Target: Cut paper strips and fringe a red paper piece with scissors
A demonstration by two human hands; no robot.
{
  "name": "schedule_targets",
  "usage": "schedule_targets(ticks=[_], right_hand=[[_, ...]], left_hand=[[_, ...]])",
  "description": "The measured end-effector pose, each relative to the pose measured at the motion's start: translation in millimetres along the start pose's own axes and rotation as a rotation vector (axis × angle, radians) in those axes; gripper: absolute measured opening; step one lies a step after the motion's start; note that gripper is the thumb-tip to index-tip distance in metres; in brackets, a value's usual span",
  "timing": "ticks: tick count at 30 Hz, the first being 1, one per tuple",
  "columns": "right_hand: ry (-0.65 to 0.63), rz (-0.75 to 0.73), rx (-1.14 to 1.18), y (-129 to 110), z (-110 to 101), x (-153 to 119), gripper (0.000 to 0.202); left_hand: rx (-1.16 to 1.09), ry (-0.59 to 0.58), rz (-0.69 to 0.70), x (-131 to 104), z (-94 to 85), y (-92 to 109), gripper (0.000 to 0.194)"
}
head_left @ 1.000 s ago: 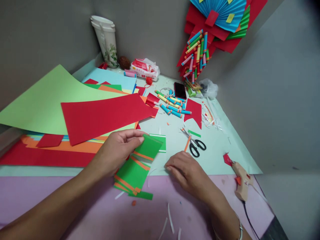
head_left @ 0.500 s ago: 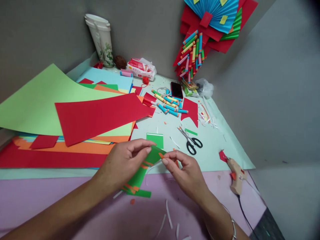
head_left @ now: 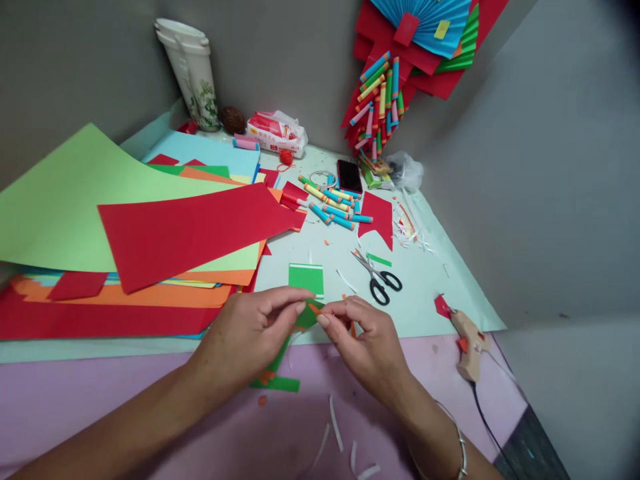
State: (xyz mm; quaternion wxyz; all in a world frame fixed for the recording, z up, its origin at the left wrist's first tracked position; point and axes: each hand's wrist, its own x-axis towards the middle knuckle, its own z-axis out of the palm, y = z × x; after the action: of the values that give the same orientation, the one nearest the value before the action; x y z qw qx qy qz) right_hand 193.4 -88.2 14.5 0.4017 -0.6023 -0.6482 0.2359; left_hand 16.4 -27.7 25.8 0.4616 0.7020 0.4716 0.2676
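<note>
My left hand (head_left: 255,327) pinches a small piece of green paper (head_left: 313,319) near the table's front. Between the thumb and forefinger of my right hand (head_left: 370,343) is a narrow orange paper strip (head_left: 315,309), its end lying over the green piece. Below my left hand are more green pieces (head_left: 286,385) with orange strips on them, partly hidden by that hand. Just beyond my fingers a green paper square (head_left: 306,279) with white edges lies flat. Black-handled scissors (head_left: 379,280) rest to the right, blades apart.
Stacked coloured sheets, with a red sheet (head_left: 200,233) on top, fill the left. Rolled paper tubes (head_left: 335,205) and a phone (head_left: 349,177) lie farther back. At right is a glue gun (head_left: 469,343) with a cord. A red paper decoration (head_left: 370,40) hangs on the wall.
My left hand has moved slightly nearer my right hand, covering more of the green paper. The orange strip is now farther over the green piece. The whole view has shifted a little.
</note>
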Motion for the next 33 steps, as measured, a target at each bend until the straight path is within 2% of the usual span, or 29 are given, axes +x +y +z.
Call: schedule_targets(ticks=[9,26,33], right_hand=[[0.001,-0.018,-0.011,1.3,-0.1,0.1,0.013],[-0.011,0.034,0.013,-0.3,0.2,-0.6,0.014],[-0.015,0.175,0.098,-4.0,0.9,-3.1,0.012]], left_hand=[[0.030,-0.030,0.043,-3.9,-0.1,6.9,0.027],[0.001,-0.031,0.022,-4.1,2.2,4.1,0.024],[-0.062,0.007,-0.039,-2.0,2.1,5.1,0.022]])
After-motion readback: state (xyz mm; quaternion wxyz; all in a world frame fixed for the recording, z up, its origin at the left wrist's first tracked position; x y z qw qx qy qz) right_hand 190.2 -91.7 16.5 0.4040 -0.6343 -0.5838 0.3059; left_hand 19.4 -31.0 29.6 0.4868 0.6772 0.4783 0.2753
